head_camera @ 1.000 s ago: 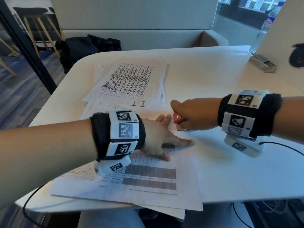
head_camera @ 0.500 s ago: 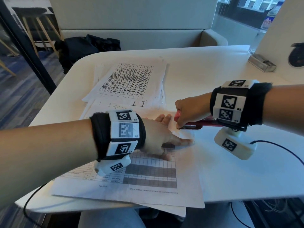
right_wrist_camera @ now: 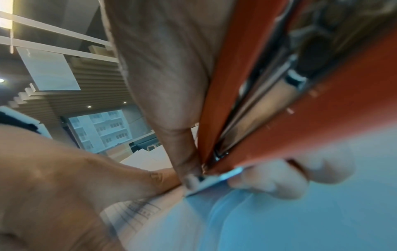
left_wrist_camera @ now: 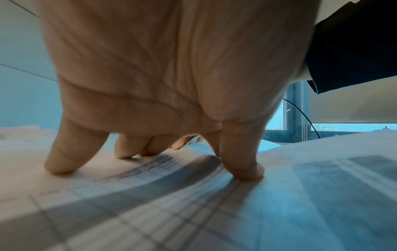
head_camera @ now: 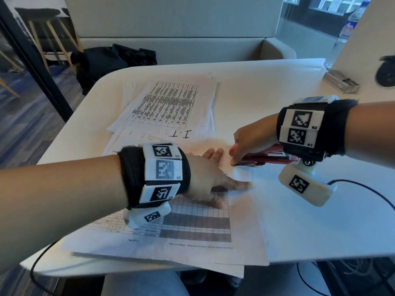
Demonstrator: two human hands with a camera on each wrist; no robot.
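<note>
A printed sheet with a grey table (head_camera: 198, 223) lies on top of other papers at the near edge of the white table (head_camera: 267, 86). My left hand (head_camera: 215, 180) presses flat on this sheet with spread, straight fingers (left_wrist_camera: 62, 163). My right hand (head_camera: 252, 139) grips a red stapler (head_camera: 267, 158) and holds its nose at the sheet's far right corner, just beyond the left forefinger. In the right wrist view the red stapler (right_wrist_camera: 268, 105) fills the frame, its tip at the paper corner (right_wrist_camera: 206, 185).
A second stack of printed sheets (head_camera: 168, 103) lies further back, one marked "I.T." (head_camera: 179, 133). A small clear box (head_camera: 339, 82) and a water bottle (head_camera: 342, 37) stand at the far right. A black bag (head_camera: 111, 58) rests on the bench behind. A cable (head_camera: 363, 189) trails from my right wrist.
My right hand has turned and lifted its wrist, so the red stapler now shows lying level with its nose at the sheet's corner. The left hand has stayed pressed on the paper.
</note>
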